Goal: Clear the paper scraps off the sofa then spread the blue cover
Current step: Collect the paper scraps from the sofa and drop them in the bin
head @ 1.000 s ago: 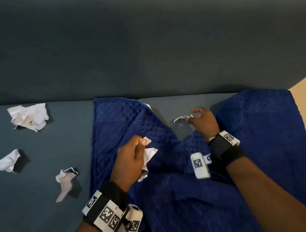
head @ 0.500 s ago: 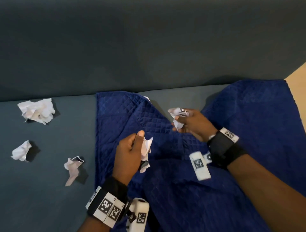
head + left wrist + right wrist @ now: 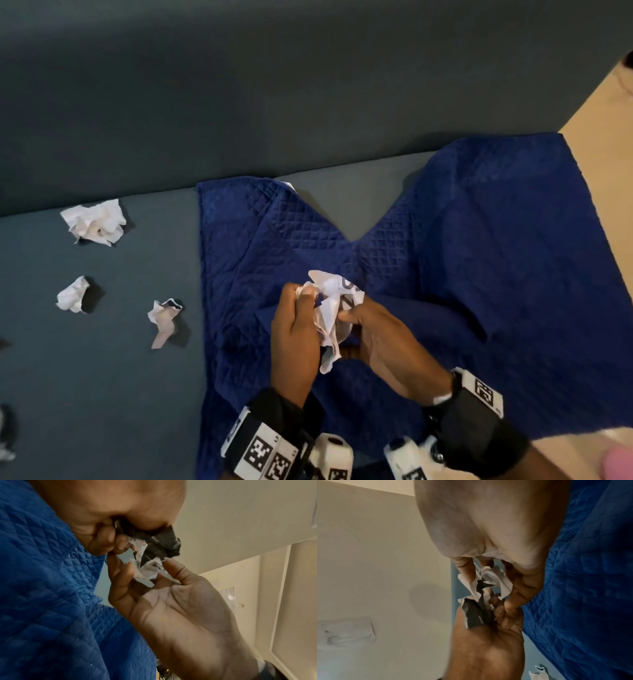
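1. Passing scraps between hands is the risky bit imo: the left hand (image 3: 297, 337) is curled round a crumpled wad (image 3: 330, 320) while the right hand (image 3: 376, 337) pinches its other end with a relaxed palm, so a loose piece could drop onto the blue cover (image 3: 479, 274) below.
2. Three more scraps, e.g. the biggest (image 3: 94, 222), sit on the sofa (image 3: 102, 377) seat well left of the bunched cover.
3. Can't tell how many pieces are in the wad. Something at the far-left edge is cut off.
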